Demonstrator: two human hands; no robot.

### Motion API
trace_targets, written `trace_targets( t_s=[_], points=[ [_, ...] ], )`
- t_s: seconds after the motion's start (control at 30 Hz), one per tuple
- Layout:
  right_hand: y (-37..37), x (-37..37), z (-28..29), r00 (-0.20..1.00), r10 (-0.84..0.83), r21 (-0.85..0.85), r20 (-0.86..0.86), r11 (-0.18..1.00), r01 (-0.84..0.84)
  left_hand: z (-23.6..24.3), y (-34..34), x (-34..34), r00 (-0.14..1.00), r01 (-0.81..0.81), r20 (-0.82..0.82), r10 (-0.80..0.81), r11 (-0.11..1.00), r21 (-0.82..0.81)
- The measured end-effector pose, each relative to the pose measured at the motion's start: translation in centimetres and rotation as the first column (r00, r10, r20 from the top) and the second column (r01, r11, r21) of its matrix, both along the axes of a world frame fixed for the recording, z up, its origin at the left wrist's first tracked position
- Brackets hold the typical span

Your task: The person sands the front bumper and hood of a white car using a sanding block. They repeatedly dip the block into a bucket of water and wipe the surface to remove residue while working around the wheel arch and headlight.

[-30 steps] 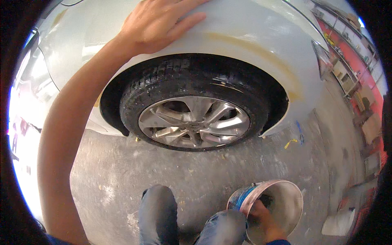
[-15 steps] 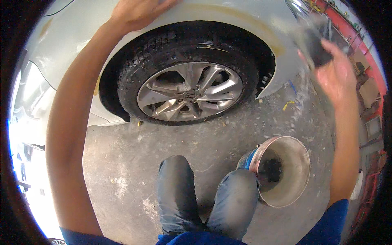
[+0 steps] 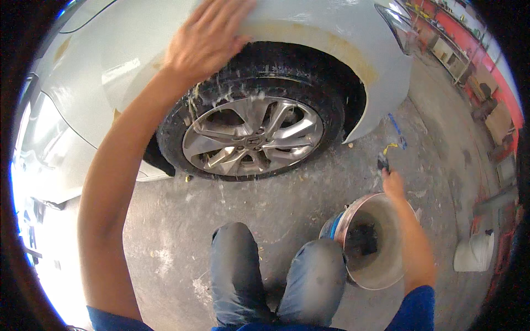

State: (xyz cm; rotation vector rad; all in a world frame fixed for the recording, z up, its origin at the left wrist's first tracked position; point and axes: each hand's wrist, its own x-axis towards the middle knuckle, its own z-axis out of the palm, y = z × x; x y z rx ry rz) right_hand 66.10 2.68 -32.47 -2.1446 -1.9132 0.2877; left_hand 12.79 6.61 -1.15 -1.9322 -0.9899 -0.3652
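My left hand (image 3: 208,45) lies with its fingers stretched out on the silver car fender (image 3: 309,23), just above the wheel arch. Below it is the wheel (image 3: 253,142), a black tyre around a multi-spoke alloy rim, with pale wet streaks falling across its upper part. Over the far rim of a round bucket (image 3: 353,205), my right hand (image 3: 393,185) is closed on a small dark pad (image 3: 382,161); its exact kind is unclear. Inside the bucket a dark patch (image 3: 361,240) shows at the bottom. Yellowish-brown bands (image 3: 353,52) run along the fender's arch edge.
My knees (image 3: 237,248) are bent near the bucket. Blue and yellow scraps (image 3: 393,147) lie on the stained concrete floor (image 3: 182,220). A white tub (image 3: 473,252) stands at the right, and shelves and a red wall (image 3: 516,107) line the far right.
My right hand has come down from the fender's right end to the bucket with the dark pad. My left hand has slid slightly right and down on the fender, and wet streaks now cross the tyre.
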Motion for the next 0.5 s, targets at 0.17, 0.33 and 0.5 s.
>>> trace_targets(
  t_s=[0.17,0.33,0.5],
  points=[
    [-2.4,-0.7,-0.3,0.980,-0.078,0.027,0.185,0.997,0.074,-2.2,6.2,11.4,0.974,0.095,-0.220,-0.050,0.976,0.198],
    [-1.1,-3.3,-0.2,0.986,-0.011,0.002,0.169,1.000,0.011,-5.7,7.7,17.4,0.843,0.051,-0.534,0.063,0.979,0.197],
    [-2.1,-0.5,-0.9,0.987,-0.043,0.044,0.154,0.998,0.037,-3.8,5.9,11.5,0.864,0.116,-0.501,-0.049,0.988,0.102]
  ],
)
